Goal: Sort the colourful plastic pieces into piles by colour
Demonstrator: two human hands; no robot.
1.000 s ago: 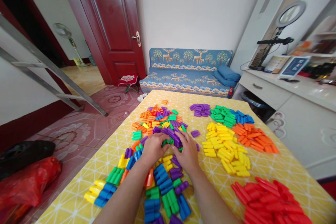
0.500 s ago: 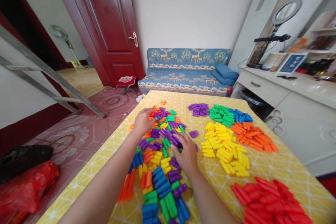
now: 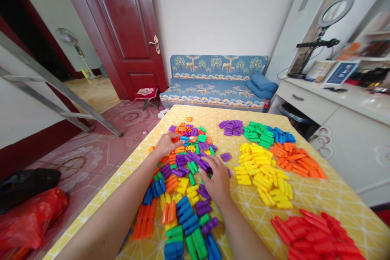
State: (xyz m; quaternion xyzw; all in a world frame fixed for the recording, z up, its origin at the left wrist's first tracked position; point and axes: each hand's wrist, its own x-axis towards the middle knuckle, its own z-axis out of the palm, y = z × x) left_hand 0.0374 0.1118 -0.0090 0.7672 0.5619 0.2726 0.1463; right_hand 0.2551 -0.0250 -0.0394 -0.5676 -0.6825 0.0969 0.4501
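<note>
Mixed plastic bullet-shaped building blocks in several colours lie in a long heap on the left half of the table. My left hand (image 3: 167,145) is over the heap's far left part, fingers stretched and thumb apart, close to a blue block (image 3: 183,138). My right hand (image 3: 217,176) rests at the heap's right side, thumb and fingers spread beside purple blocks (image 3: 197,159); its fingertips partly cover them, and I see nothing held in it. Near my left forearm lie orange-red blocks (image 3: 144,221). Blue blocks (image 3: 186,211) lie between my forearms.
Sorted piles stand to the right: purple (image 3: 231,127), green (image 3: 258,134), blue (image 3: 282,134), yellow (image 3: 263,170), orange (image 3: 297,160) and red (image 3: 317,235). They share a yellow patterned tablecloth (image 3: 243,215). A blue sofa (image 3: 213,85) is behind; a white cabinet (image 3: 341,130) stands right.
The far left part of the heap has shifted under my left hand, with blocks there turned over and a blue one now showing at its fingertips. My right hand has barely moved.
</note>
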